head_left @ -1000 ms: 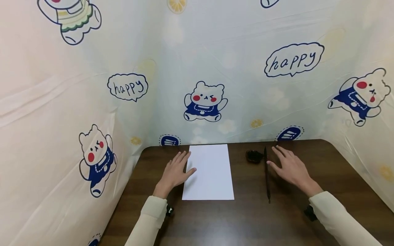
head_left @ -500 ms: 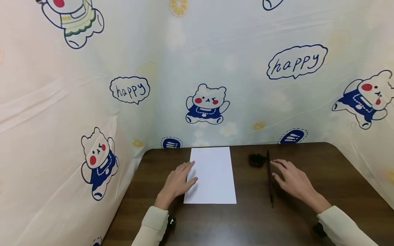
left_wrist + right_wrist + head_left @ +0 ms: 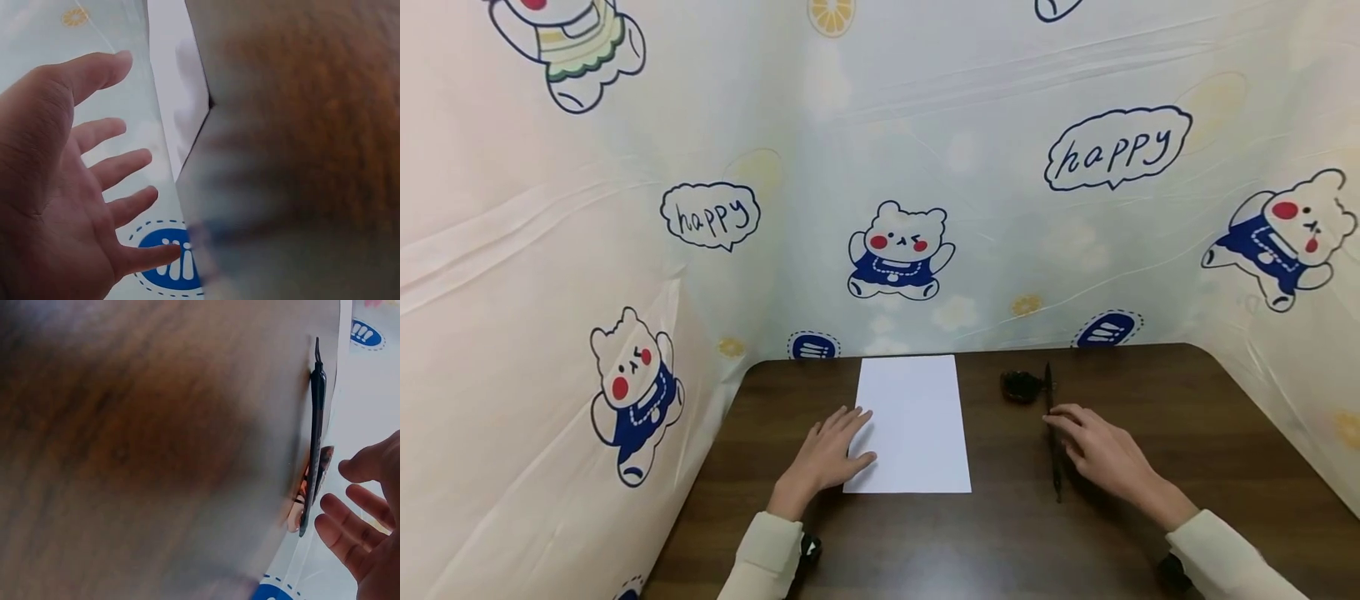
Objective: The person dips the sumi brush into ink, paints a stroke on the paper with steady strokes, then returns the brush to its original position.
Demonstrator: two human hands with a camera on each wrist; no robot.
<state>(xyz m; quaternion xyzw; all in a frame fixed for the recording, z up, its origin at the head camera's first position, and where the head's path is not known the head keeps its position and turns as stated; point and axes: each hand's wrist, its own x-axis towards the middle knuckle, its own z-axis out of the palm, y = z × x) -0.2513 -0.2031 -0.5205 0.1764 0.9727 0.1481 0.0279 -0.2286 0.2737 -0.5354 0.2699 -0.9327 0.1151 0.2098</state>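
Observation:
A blank white sheet of paper (image 3: 916, 425) lies flat on the table. My left hand (image 3: 820, 460) hovers over its left edge, fingers spread, casting shadows on the sheet; the left wrist view shows the palm side of this hand (image 3: 56, 187) with nothing in it. Right of the paper lies a slim dark brush (image 3: 1056, 471) with a loop at its near end. Over the brush's middle reach the fingertips of my right hand (image 3: 1105, 450). In the right wrist view those fingers (image 3: 340, 519) are loosely bent, beside the brush (image 3: 317, 403) with a gap between.
Beside the brush's far end sits a small dark glossy object (image 3: 1021, 387), showing reddish-brown in the right wrist view. The brown wooden table (image 3: 917, 542) has rounded far corners. A printed cloth curtain (image 3: 985, 250) hangs behind it and along both sides.
Both hands have drawn back toward me. The right hand has come over the brush's middle, its fingers bending more. Paper and brush stay in place; the head view shifts slightly.

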